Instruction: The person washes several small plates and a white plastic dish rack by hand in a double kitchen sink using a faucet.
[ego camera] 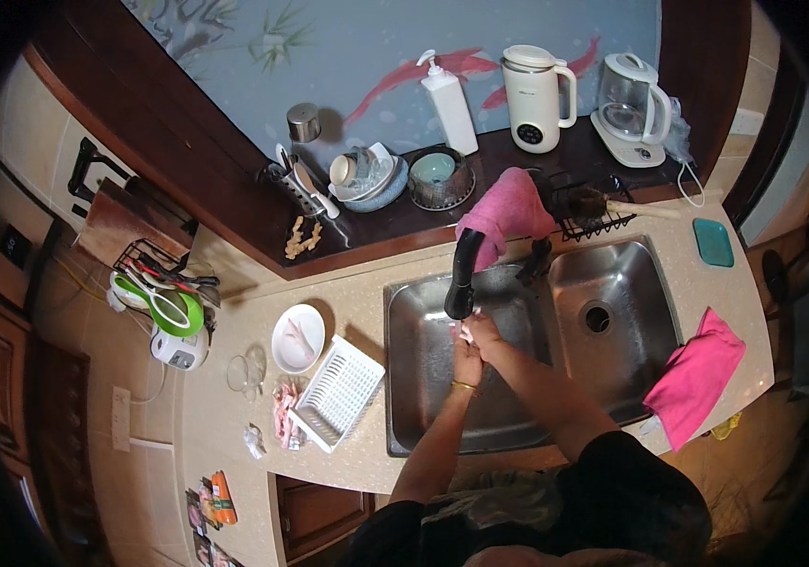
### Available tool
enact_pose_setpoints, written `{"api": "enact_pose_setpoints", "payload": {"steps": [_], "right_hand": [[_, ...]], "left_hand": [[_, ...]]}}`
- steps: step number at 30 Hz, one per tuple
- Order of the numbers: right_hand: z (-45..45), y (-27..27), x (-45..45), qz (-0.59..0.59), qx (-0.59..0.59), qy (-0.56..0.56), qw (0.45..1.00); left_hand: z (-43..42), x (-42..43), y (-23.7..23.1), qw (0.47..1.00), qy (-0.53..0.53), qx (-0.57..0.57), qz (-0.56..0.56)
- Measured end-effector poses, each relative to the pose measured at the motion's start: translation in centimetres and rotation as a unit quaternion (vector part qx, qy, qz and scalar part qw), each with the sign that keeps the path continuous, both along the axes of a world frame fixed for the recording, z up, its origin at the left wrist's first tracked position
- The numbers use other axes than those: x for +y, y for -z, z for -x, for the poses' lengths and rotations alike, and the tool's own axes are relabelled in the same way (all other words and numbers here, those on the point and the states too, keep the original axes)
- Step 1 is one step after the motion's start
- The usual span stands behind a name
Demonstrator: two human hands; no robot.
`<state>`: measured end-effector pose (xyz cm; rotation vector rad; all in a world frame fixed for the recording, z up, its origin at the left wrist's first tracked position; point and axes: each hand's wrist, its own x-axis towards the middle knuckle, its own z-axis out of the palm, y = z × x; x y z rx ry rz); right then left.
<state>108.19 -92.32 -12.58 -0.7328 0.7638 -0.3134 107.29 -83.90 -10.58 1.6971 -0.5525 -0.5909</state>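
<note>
Both hands are together under the black faucet head (pixel 459 298), over the left basin of a stainless-steel sink (pixel 418 397). My left hand (pixel 468 363), with a gold-coloured bracelet at the wrist, closes around a small pale pink piece of meat (pixel 465 334). My right hand (pixel 483 332) grips the same piece from the right. Fingers hide most of it, so its full shape does not show. Left of the sink, a white bowl (pixel 282 360) holds a similar pale piece that looks like a poultry foot. More raw pieces (pixel 287 411) lie in clear plastic beside a white slotted basket (pixel 347 383).
A pink cloth (pixel 510 205) drapes the faucet; another pink cloth (pixel 702 375) hangs over the counter's right edge. A glass cup (pixel 240 374) stands near the bowl. The ledge behind carries dishes (pixel 376 195), a pump bottle (pixel 450 106), a white blender jug (pixel 533 99) and a glass kettle (pixel 627 106).
</note>
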Motion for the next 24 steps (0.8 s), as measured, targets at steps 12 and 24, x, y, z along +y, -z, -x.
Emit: {"api": "enact_pose_setpoints", "payload": {"steps": [12, 24], "right_hand": [[2.0, -5.6, 4.3, 0.311, 0.058, 0.018, 0.948], [2.9, -8.4, 0.7, -0.077, -0.194, -0.280, 0.937]], "left_hand": [[-3.7, -0.9, -0.7, 0.950, -0.145, 0.270, 0.063], [-2.9, 4.5, -2.4, 0.984, 0.055, 0.142, 0.088]]}}
